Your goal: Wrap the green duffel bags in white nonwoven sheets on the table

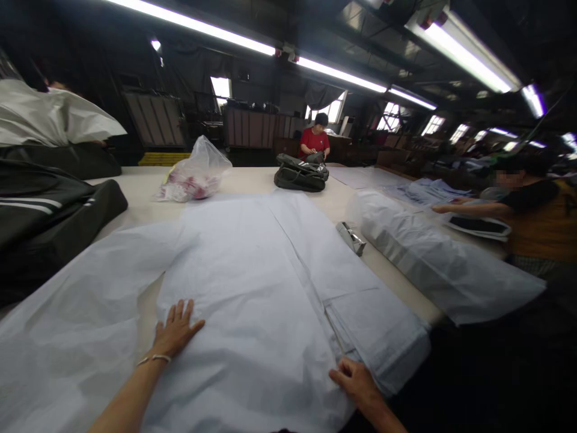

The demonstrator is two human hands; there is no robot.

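A large pale blue-white sheet of fabric (pixel 234 276) lies spread over the table in front of me, with a few wrinkles and a long overlapping edge on its right part. My left hand (pixel 177 329) rests on the fabric's left side, fingers spread, a bracelet at the wrist. Near the lower right, my right hand (pixel 354 377) is closed at the fabric's edge, thumb against curled fingers, beside a folded part (pixel 378 331). Another translucent white sheet (pixel 85 319) covers the table at the left.
Dark garments (pixel 49 204) are piled at left. On the cream table (pixel 250 177) stand a plastic bag (pixel 196 174) and a dark bundle (pixel 300 174). A metal-grey object (pixel 350 237) and a plastic-wrapped pile (pixel 433 258) lie right. One person works across, another at right.
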